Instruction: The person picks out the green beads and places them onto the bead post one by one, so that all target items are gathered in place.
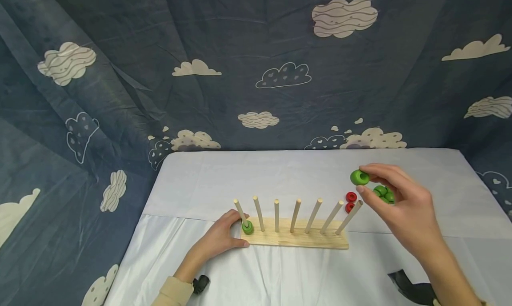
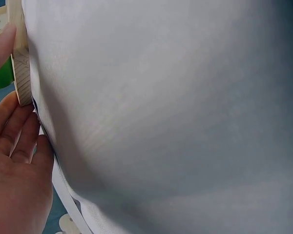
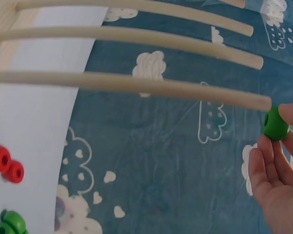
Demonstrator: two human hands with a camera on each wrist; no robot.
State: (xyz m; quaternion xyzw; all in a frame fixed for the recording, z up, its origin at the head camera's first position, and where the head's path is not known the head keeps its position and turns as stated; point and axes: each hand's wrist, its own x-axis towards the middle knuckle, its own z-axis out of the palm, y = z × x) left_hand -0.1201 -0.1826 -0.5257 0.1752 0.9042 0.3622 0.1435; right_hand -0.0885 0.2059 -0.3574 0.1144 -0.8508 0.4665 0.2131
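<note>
From the head view, my right hand (image 1: 408, 199) pinches a loose green bead (image 1: 359, 178) between thumb and fingertips, up off the bench (image 1: 280, 172), which is covered in white cloth. The bead hangs near the top of the rightmost peg (image 1: 350, 217), not on it. My left hand (image 1: 220, 237) grips the left end of the wooden board (image 1: 294, 239), thumb at the near edge and fingers around the far side. Seven pegs rise from this board in a row, and a second green bead (image 1: 247, 227) sits low on the leftmost one. Two red beads (image 1: 351, 202) lie beyond the board's right end, with a cluster of green beads (image 1: 383, 193) just right of them, partly behind my right hand. A dark cloud-patterned cloth (image 1: 224, 30) hangs behind the bench. In the left wrist view, my thumb and fingers lie on either side of the board's end, and a piece of the second green bead shows past the wood. In the right wrist view, my fingers are clamped on the loose green bead, its hole partly visible, just beside the nearest peg's tip; whether they touch I cannot tell.
</note>
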